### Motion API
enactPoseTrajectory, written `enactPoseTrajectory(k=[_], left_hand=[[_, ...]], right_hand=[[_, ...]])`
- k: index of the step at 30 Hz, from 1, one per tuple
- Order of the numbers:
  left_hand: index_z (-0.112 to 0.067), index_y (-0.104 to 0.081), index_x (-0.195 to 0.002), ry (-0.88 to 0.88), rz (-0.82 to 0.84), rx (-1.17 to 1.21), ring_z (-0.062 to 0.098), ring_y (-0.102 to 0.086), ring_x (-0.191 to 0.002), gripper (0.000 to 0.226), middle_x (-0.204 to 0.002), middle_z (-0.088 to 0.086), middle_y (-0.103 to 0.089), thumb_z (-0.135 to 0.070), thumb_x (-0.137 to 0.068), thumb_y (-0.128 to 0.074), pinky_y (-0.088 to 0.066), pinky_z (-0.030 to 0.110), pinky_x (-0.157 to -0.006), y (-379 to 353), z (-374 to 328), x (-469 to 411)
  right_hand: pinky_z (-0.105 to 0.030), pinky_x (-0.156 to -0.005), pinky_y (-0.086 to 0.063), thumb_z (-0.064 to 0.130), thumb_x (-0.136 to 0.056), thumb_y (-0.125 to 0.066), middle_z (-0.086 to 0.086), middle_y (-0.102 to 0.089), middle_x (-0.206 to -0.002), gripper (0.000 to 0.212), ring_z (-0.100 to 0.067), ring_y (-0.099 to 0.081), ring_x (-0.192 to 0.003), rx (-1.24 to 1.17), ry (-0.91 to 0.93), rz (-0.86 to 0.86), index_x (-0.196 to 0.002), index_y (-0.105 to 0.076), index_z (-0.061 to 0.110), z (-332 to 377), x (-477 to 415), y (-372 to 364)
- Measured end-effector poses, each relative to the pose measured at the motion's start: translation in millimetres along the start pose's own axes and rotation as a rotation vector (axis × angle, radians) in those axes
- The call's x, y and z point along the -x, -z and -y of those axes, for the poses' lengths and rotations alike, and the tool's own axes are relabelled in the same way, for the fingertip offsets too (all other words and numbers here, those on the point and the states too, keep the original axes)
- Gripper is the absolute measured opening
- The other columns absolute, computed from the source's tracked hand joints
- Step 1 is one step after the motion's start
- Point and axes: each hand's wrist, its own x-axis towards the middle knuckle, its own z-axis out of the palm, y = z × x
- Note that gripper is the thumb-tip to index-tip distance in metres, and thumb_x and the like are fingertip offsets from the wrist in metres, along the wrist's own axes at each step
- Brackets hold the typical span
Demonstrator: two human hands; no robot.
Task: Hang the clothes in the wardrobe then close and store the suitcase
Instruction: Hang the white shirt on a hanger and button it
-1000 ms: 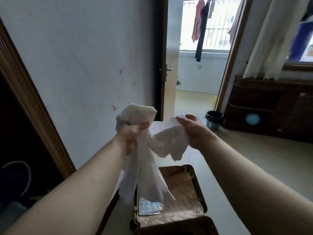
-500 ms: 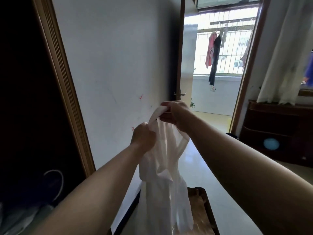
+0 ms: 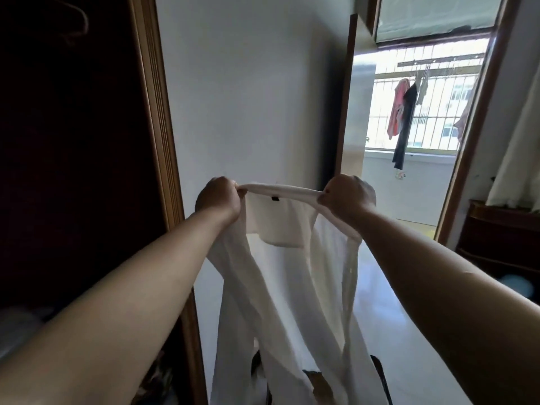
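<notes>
At your far left the wardrobe (image 3: 73, 171) stands open and very dark. A faint curve high inside it may be a hanger (image 3: 84, 23), but you cannot be sure of that from here, and groping for it one-handed is the first risk. Your left hand (image 3: 217, 200) is clamped on one end of the neckline of the white garment (image 3: 280, 258), which you hold up in front of the wall, just right of the wardrobe frame (image 3: 159, 141). The neck edge is pulled taut between your fists, so tugging harder could stretch it out of shape. Your right hand (image 3: 346, 197) grips the other end, and the two hands are apart at the same height. Let either go before a hanger is in and the cloth will likely swing and slump to one side. The long front panels hang down over the open suitcase (image 3: 381, 378) at your feet and hide most of it, so a step toward the wardrobe could catch its rim or tread on the hem
</notes>
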Motion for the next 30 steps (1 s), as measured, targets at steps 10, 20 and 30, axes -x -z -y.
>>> enactPoseTrajectory(k=[10,20,30], left_hand=[[-0.007,-0.063,-0.102,0.064,-0.113,-0.121,0.032,-0.063,-0.096,0.027,-0.105,0.014,-0.065,-0.008,-0.093,-0.037,-0.048,0.034,-0.074,63,84,-32],[-0.008,-0.061,-0.09,0.184,-0.017,-0.406,0.025,-0.063,-0.085,0.018,-0.093,0.006,-0.062,-0.001,-0.09,-0.045,-0.046,0.032,-0.064,156,201,-75],[-0.005,-0.058,-0.088,0.201,-0.106,-0.069,0.017,-0.05,-0.066,0.017,-0.087,0.01,-0.057,-0.011,-0.094,-0.043,-0.034,0.025,-0.047,254,291,-146]], right_hand=[[-0.028,-0.059,-0.04,0.025,-0.085,-0.052,-0.002,-0.06,-0.065,0.025,-0.027,-0.06,-0.072,-0.418,0.151,0.065,-0.063,-0.061,0.017,114,-20,-6],[-0.028,-0.064,-0.039,0.026,-0.094,-0.044,-0.002,-0.053,-0.071,0.03,-0.026,-0.056,-0.074,-0.255,0.293,0.149,-0.072,-0.06,0.012,286,-57,-45],[-0.028,-0.064,-0.044,0.021,-0.093,-0.053,-0.009,-0.068,-0.084,0.025,-0.024,-0.063,-0.079,-0.453,0.357,-0.003,-0.09,-0.072,0.006,437,-114,-33]])
